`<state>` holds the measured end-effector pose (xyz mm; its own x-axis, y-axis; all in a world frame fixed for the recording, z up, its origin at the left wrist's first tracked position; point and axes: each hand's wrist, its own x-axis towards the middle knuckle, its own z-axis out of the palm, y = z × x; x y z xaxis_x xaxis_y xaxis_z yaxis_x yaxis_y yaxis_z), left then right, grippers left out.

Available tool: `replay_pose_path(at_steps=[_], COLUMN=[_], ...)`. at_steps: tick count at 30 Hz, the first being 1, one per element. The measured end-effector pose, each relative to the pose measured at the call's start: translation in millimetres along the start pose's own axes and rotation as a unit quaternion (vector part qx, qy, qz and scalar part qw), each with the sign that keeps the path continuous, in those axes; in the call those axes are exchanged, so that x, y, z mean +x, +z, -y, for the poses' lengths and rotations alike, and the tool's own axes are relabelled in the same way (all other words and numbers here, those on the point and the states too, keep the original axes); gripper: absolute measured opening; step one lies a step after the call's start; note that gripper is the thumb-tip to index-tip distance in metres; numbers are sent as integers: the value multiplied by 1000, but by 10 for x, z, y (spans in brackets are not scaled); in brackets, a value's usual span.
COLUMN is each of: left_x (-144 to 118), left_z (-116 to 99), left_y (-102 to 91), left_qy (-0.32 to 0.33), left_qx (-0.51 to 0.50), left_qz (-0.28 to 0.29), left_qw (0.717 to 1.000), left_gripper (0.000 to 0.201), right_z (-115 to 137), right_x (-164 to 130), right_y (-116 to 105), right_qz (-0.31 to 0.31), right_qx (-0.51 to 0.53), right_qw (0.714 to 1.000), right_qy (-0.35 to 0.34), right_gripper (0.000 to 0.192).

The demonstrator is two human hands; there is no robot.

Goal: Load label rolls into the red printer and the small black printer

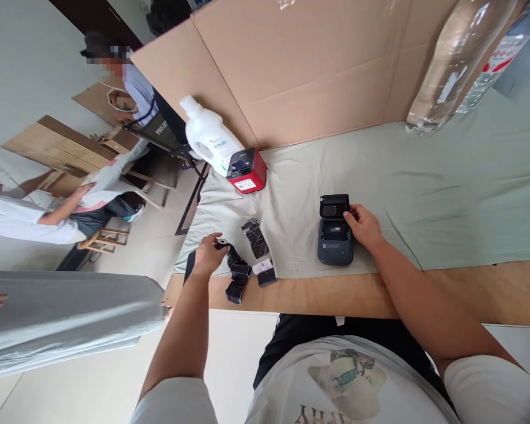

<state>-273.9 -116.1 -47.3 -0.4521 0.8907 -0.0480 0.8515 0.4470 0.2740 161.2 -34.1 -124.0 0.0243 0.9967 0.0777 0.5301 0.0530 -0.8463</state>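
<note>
Green cloth (446,194) covers the table. Right hand (365,227) grips the open black printer (334,231); left hand (208,254), further left, pinches a small roll (221,242) beside black wrappers (238,277)

A pale green cloth (446,194) covers most of the wooden table (468,294), whose bare near edge shows. At the far side a big sheet of cardboard (318,76) stands up. In front of it, to the left, a white jug (209,136) touches a red box (247,171). Clear bottles (454,59) lie at the far right. Far left, off the table, two people (48,212) sit by wooden furniture (57,147).
</note>
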Motion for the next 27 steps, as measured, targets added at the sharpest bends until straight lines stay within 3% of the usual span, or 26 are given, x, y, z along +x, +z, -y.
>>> replay_pose_path(at_steps=[3, 5, 7, 10, 14, 16, 19, 22, 27], left_x=[-138, -280, -437, -605, -651, -637, -608, -574, -557], left_z=[-267, -545, -868, -1382, -2041, -2303, -2539, -2587, -2549], left_y=[-195, -291, -301, -130, 296, 516, 733, 774, 734], left_qy=[36, 94, 155, 234, 306, 344, 379, 384, 410], left_qx=[-148, -273, -365, -407, -400, -381, -296, -213, -158], left_qz=[-24, 42, 168, 295, 327, 312, 273, 245, 251], left_qw=[988, 957, 902, 832, 800, 799, 833, 864, 862], left_gripper=[56, 60, 59, 50, 41, 36, 32, 31, 28], right_z=[5, 14, 22, 22, 13, -6, -42, -56, -43], right_x=[1, -6, -12, -6, 6, 17, 39, 49, 46], right_y=[-6, -15, -21, -19, -24, -26, -27, -30, -22], right_qz=[-7, -13, -10, 1, 6, 13, 16, 18, 29], right_qx=[6, 7, 3, 0, 0, 9, 34, 47, 33], right_qw=[1000, 1000, 1000, 1000, 1000, 1000, 999, 999, 999], right_qy=[-3, -7, -11, -10, -8, -7, -12, -14, -9], right_gripper=[36, 35, 34, 34, 37, 37, 35, 34, 35])
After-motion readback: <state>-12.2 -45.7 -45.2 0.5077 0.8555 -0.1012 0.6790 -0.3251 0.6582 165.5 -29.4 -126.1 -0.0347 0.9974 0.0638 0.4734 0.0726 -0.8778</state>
